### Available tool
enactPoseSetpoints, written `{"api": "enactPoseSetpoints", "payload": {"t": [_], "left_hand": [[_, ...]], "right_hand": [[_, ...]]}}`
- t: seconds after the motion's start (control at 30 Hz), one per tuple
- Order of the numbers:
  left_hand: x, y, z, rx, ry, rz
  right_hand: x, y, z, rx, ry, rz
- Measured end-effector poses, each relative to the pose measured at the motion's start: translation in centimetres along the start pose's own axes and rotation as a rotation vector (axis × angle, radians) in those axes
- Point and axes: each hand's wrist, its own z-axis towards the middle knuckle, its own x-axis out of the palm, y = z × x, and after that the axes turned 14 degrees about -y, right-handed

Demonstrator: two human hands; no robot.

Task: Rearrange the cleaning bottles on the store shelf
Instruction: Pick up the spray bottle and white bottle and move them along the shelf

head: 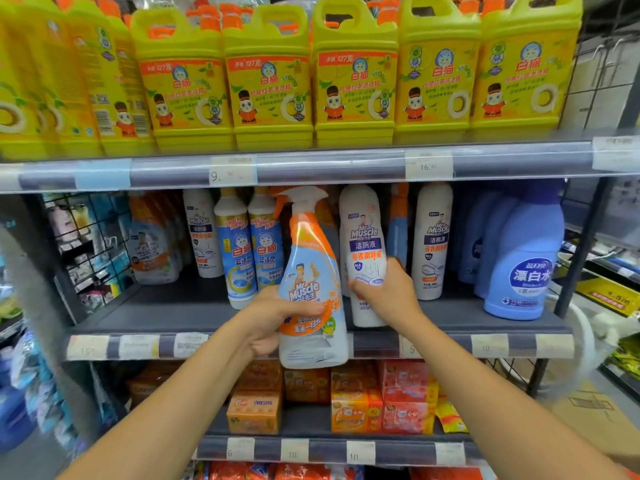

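My left hand (273, 318) grips a Mr Muscle spray bottle (311, 271) with an orange and white trigger, held in front of the middle shelf (450, 317), its base hanging below the shelf's front edge. My right hand (384, 292) grips a white Mr Muscle toilet cleaner bottle (363, 237) at the shelf front, tilted slightly. Two blue-and-white bottles (251, 251) stand just left of the spray bottle. Another white Mr Muscle bottle (431, 244) stands to the right.
Yellow detergent jugs (353, 77) fill the top shelf. Blue bleach bottles (523, 265) stand at the right end of the middle shelf, refill pouches (154, 244) at the left. Boxed soaps (360, 400) sit on the shelf below. A wire rack (86, 244) hangs at the left.
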Motion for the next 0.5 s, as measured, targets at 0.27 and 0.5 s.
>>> {"api": "enactPoseSetpoints", "payload": {"t": [0.27, 0.5], "left_hand": [[-2.9, 0.9, -6.2, 0.027, -0.172, 0.051], [-6.5, 2.1, -13.1, -0.006, -0.382, 0.013]], "right_hand": [[-3.1, 1.8, -5.8, 0.045, 0.158, 0.125], [-2.3, 3.4, -11.8, 0.145, 0.336, 0.284]]}}
